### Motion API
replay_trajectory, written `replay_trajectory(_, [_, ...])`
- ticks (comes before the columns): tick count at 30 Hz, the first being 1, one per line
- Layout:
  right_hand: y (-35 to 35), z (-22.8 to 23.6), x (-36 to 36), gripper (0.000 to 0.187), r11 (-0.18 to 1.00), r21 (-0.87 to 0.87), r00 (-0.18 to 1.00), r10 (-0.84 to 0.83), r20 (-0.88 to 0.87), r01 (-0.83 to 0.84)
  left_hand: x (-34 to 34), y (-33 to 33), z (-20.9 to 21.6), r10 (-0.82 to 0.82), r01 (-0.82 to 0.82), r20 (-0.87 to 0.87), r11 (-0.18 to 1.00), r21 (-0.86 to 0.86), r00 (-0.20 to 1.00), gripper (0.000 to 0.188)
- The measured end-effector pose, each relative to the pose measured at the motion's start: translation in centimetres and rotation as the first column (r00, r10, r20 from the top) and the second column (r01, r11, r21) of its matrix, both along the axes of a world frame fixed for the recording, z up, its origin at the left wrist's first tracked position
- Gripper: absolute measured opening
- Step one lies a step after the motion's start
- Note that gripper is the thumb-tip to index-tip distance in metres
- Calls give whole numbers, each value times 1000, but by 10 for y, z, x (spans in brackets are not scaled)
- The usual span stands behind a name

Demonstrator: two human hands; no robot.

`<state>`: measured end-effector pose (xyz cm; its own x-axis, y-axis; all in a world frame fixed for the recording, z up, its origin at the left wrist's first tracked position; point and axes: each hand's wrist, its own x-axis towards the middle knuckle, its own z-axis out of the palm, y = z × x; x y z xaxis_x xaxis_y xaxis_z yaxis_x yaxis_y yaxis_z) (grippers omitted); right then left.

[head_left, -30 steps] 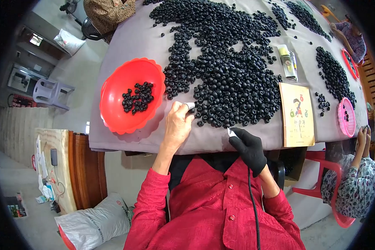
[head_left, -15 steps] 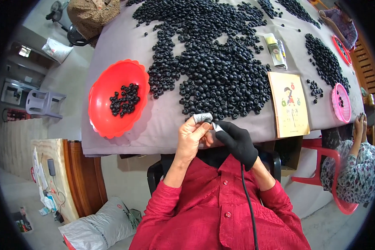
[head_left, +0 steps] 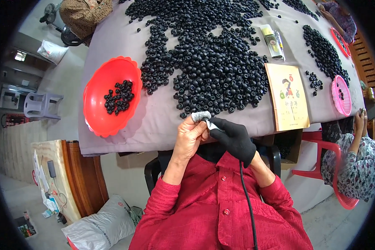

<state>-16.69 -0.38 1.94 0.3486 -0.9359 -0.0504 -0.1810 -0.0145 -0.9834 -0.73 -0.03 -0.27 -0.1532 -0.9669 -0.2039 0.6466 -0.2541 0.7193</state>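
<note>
**Black beads (head_left: 221, 71) crowd a cloth-covered surface (head_left: 112, 41)**

A scalloped red bowl (head_left: 96, 93) holds more beads at left; a yellow booklet (head_left: 288, 100) lies at right. On the floor stand a pale chair (head_left: 41, 105), far left, and a white sack (head_left: 102, 227), near left. At right sits another person (head_left: 356, 171).

The main heap lies just beyond both hands. The left hand (head_left: 188, 139) pinches a dark piece (head_left: 206, 119), mostly hidden; the gloved right hand (head_left: 236, 141) grips a white-tipped tool (head_left: 212, 126) beside it.

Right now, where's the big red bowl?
In the head view, the red bowl is at the left of the table, beside the large pile of black pieces.
</note>
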Motion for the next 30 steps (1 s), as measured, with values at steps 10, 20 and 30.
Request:
replay_trajectory(10, [0,6,0,33,1000,13,1000,18,-17,-18,1,1,2,-6,8,61,1000,-18,998,18])
replay_trajectory(20, [-4,12,1,33,997,65,999,44,-3,-43,0,0,1,9,-6,136,1000,-27,991,15])
replay_trajectory(30, [-6,7,3,32,998,52,998,38,-41,-36,1,1,2,3,1,193,1000,-22,981,15])
